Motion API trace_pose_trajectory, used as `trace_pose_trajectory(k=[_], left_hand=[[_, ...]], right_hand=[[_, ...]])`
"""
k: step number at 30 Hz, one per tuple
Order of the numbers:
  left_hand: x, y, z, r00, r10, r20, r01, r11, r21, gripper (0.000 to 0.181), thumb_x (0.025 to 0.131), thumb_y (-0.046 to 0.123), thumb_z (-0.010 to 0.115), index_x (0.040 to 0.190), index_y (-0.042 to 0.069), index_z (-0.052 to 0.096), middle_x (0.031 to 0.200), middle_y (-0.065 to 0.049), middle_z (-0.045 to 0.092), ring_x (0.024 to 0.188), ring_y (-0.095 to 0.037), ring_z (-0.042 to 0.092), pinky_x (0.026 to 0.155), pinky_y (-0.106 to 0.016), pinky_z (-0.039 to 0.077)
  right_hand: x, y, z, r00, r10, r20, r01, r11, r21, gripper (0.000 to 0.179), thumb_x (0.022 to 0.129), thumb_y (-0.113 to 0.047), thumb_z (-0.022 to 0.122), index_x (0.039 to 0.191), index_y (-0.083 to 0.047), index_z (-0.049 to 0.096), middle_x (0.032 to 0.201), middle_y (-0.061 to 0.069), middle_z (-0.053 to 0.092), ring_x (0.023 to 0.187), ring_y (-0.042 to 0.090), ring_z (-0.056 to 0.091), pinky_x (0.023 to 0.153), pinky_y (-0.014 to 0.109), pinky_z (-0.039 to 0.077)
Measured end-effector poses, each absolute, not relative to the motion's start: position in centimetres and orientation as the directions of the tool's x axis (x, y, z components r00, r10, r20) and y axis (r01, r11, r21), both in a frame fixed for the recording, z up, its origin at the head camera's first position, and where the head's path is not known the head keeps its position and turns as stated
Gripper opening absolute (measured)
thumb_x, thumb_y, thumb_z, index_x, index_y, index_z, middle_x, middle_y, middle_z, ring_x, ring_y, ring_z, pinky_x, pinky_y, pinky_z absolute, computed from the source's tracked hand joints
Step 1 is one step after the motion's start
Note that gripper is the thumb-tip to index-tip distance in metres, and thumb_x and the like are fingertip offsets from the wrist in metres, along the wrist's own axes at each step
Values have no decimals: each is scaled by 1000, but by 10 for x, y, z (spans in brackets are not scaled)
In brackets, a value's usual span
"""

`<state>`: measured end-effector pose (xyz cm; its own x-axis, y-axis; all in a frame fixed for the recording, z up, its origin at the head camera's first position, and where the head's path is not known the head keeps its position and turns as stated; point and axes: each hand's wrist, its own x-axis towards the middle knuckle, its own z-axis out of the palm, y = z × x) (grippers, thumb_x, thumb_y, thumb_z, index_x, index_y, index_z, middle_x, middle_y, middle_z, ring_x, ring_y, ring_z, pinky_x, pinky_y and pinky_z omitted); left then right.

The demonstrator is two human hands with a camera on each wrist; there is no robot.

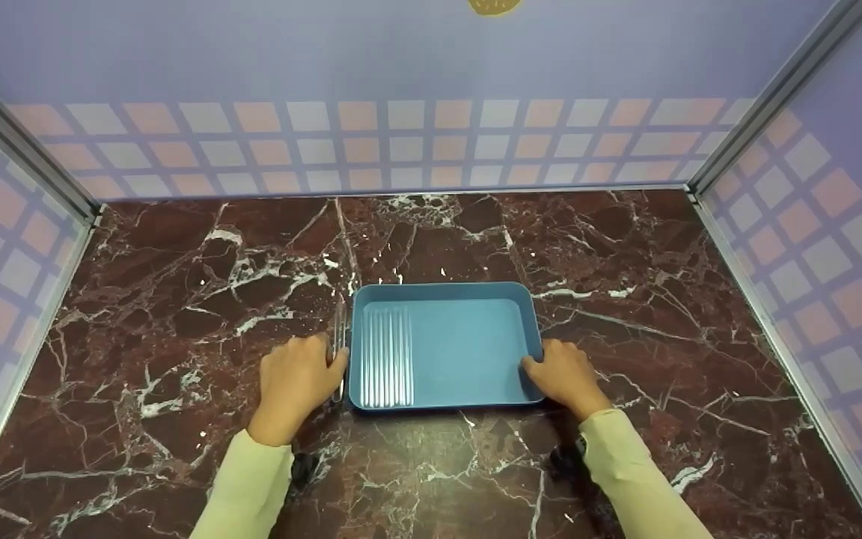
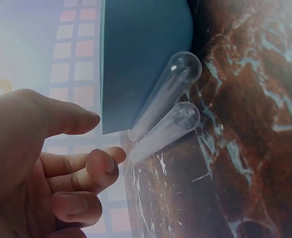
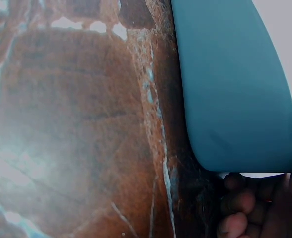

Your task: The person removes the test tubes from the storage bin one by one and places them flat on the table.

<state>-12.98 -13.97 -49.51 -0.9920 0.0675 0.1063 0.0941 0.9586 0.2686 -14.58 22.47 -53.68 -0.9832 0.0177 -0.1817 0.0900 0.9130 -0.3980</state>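
"Pale sleeves (image 1: 248, 486) come nearest. And the hands?"

"Right hand (image 1: 566, 374) pinches the right rim of the blue tray (image 1: 468, 352), thumb inside; left hand (image 1: 298, 378), thumb and fingers parted, is beside two clear tubes (image 2: 161, 99) along the tray's left side."

"Where's the tray?"

"Midway between the side edges of the table (image 1: 663, 299), more tubes (image 1: 387, 359) lined up inside its left end. Tubes likely roll; I'd pinch them lightly, tray held steady."

"Beyond?"

"Checkered wall (image 1: 405, 142) at the table's far edge."
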Motion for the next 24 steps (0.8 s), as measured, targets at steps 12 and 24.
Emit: trace_pose_trajectory(k=[12, 24], left_hand=[[-130, -136, -492, -989, 82, 124, 111, 963, 246, 39, 86, 36, 65, 59, 13, 47, 51, -7, 49, 43, -27, 46, 40, -39, 34], [-129, -129, -491, -980, 114, 161, 154, 951, 269, 46, 87, 32, 66, 55, 17, 38, 48, 5, 30, 41, -17, 34, 40, -31, 24]], right_hand=[[-146, 226, -539, -984, 28, -177, 99, 910, -403, 34, 86, -34, 59, 94, -3, 69, 99, 22, 70, 90, 46, 65, 75, 56, 49], [-146, 225, -539, -986, 29, -166, 94, 913, -396, 37, 86, -36, 58, 94, -2, 68, 101, 25, 69, 91, 47, 64, 78, 56, 49]])
